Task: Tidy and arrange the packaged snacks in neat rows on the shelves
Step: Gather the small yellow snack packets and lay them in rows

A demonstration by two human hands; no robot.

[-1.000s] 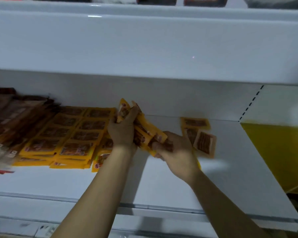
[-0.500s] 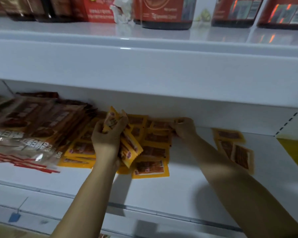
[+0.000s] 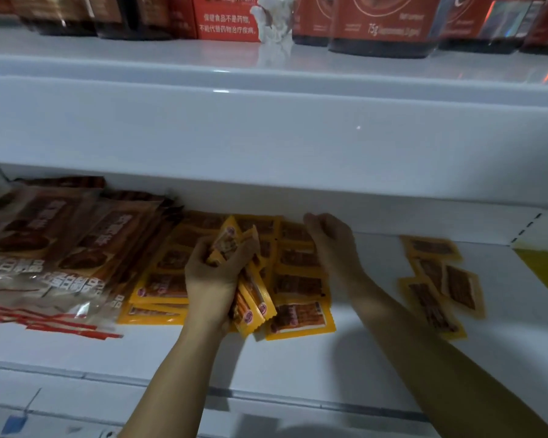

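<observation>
Since 0.5 s ago little has shifted — right hand stays at the back of the yellow packet rows, centre frame, fingers curled down onto the rear packets; whether it pinches one, can't tell. Left hand keeps gripping a fanned stack of yellow packets w/ fingers wrapped round it, hiding part of the rows. Brown bags crowd the left; loose packets lie at right on the white shelf. Red boxes sit on the upper shelf.
</observation>
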